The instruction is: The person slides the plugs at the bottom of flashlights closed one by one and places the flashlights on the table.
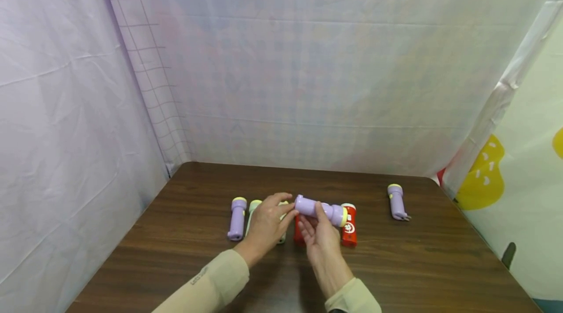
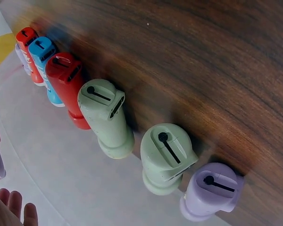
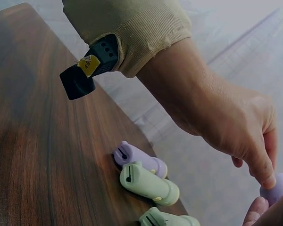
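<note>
A purple flashlight (image 1: 310, 207) with a yellow head rim is held in the air between both hands, its head pointing right. My right hand (image 1: 324, 239) grips its body, thumb on top and the other fingers below. With thumb and fingertips, my left hand (image 1: 267, 221) pinches the tail end; the right wrist view also shows the left thumb on the purple tail (image 3: 276, 189). Below the hands, a row of flashlights stretches across the table: purple (image 2: 212, 190), two light green (image 2: 167, 155) (image 2: 104, 115), red (image 2: 66, 84), blue (image 2: 43, 61) and another red (image 1: 349, 225).
Another purple flashlight (image 1: 397, 202) lies apart at the right, a strap or cord at its tail. The brown wooden table (image 1: 176, 254) ends at pale curtains (image 1: 308, 83) behind and at the left. A dark wrist device (image 3: 92, 68) sits at the left sleeve.
</note>
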A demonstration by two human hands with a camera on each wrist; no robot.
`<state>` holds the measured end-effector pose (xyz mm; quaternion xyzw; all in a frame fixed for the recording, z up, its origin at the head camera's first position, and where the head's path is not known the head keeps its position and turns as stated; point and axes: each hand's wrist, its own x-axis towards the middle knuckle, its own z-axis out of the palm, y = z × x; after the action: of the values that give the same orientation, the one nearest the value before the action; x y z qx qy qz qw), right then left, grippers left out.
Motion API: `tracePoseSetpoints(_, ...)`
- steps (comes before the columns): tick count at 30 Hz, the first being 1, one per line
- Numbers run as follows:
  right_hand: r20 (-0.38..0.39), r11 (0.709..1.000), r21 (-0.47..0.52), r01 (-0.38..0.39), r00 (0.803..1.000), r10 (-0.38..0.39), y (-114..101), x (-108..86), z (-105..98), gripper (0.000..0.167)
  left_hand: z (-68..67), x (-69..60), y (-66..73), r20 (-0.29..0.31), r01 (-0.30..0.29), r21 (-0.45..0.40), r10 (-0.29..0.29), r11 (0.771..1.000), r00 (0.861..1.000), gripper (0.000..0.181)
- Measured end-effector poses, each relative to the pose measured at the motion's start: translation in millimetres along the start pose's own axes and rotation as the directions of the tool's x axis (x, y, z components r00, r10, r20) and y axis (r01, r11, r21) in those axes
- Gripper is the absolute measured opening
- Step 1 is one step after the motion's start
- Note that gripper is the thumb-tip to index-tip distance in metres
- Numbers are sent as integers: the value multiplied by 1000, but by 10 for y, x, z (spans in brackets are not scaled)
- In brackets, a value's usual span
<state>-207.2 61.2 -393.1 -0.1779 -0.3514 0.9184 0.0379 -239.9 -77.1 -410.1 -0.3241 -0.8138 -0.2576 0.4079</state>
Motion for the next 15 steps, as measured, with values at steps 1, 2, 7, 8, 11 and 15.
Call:
tracePoseSetpoints(1,0,1000,0,0,1000,0,-1,-1,1,31,-1,1,1,-3,-1,1,1,1000,1000,18)
tracePoseSetpoints(2,1,1000,-2,1,1000,-1,-1,-1,1,30,-2,3,2,-6,-2,3,2,1000,1000,17)
tracePoseSetpoints(7,1,1000,-24,2,1000,-2,-1,10,-10,29,-1,3,15,6,7,28,-7,1000,1000,14)
tracePoseSetpoints(8,0,1000,-31,3,1000,-3,-1,12,-14,29,-1,0,17,13,11,34,-11,999,1000,14)
tracePoseSetpoints(11,-10,999,-49,2,1000,-3,-4,19,-27,30,1,-9,21,37,17,42,-19,999,999,13)
tracePoseSetpoints(15,-16,998,-56,-4,1000,3,-17,38,-43,30,3,-20,24,54,16,32,-18,999,998,14)
